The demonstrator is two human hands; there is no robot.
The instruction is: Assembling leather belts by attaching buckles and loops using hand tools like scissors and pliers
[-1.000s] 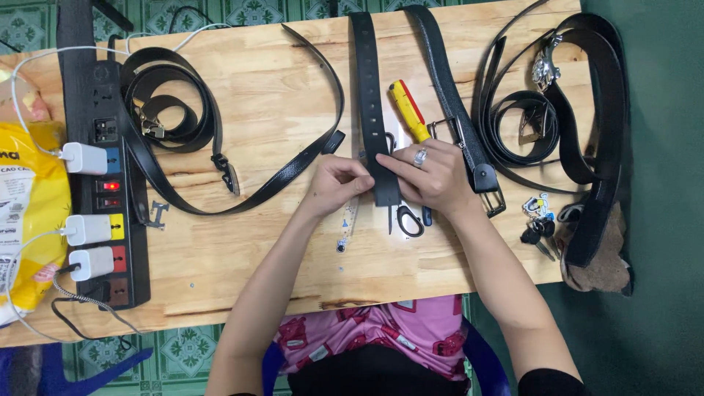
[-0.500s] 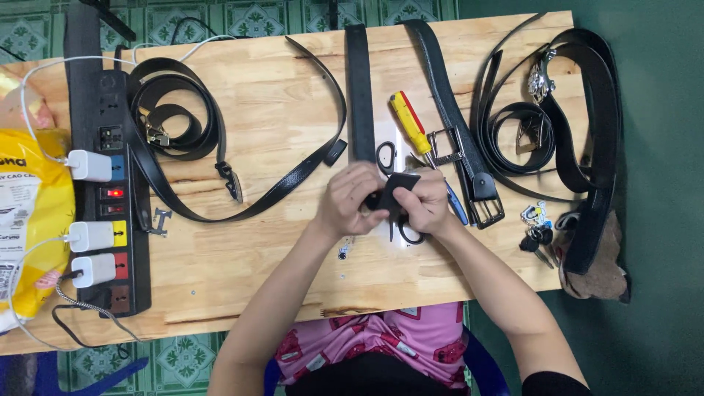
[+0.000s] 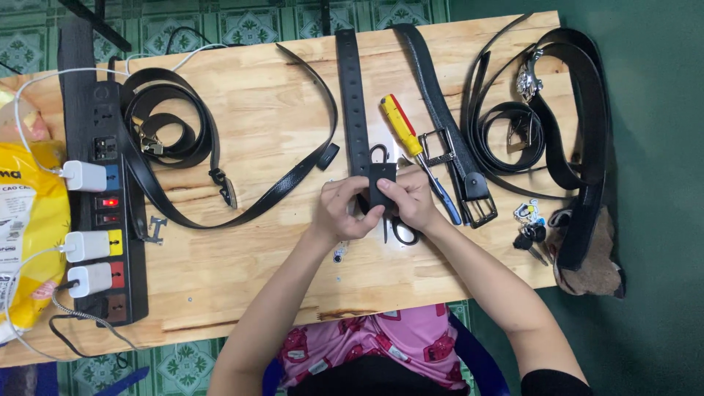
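A black leather belt strap (image 3: 354,103) with punched holes lies straight up the middle of the wooden table (image 3: 279,249). Its near end (image 3: 381,183) is folded back on itself. My left hand (image 3: 346,211) and my right hand (image 3: 413,199) both pinch that folded end, thumbs on top. Scissors (image 3: 396,229) lie under my hands, their handles showing on either side of them. A yellow and red screwdriver (image 3: 407,139) lies just right of the strap.
A black power strip (image 3: 110,213) with white chargers sits at the left, beside a yellow bag (image 3: 29,242). Coiled black belts (image 3: 172,136) lie left and at the right (image 3: 543,125). A buckled belt (image 3: 458,158) and keys (image 3: 532,235) are at the right.
The strap's end has been lifted and folded over between my hands. My hands have drawn closer together around it, and the view has shifted slightly.
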